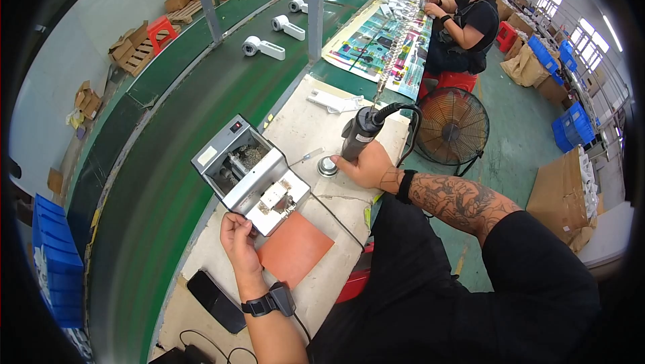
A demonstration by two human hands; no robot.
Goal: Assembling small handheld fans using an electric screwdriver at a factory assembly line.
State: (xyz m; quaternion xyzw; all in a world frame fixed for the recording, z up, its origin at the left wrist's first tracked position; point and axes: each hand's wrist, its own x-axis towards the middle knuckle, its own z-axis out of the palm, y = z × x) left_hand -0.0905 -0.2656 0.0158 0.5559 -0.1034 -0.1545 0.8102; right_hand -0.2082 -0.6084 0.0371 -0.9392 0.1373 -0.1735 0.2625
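Over the worktop (289, 122), the right hand (371, 168) grips a black driver (358, 137). The left hand (238, 239), curled, touches a grey box (250, 188) holding tiny metal bits (251, 155), beside an orange sheet (299, 250). Farther off: a fan (453, 127), a carton (554, 196) of white things (588, 179).

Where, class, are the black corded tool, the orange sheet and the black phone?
Black corded tool (359, 131), head view: middle of its body.
Orange sheet (295, 250), head view: middle of its surface.
Black phone (216, 301), head view: middle of its upper face.
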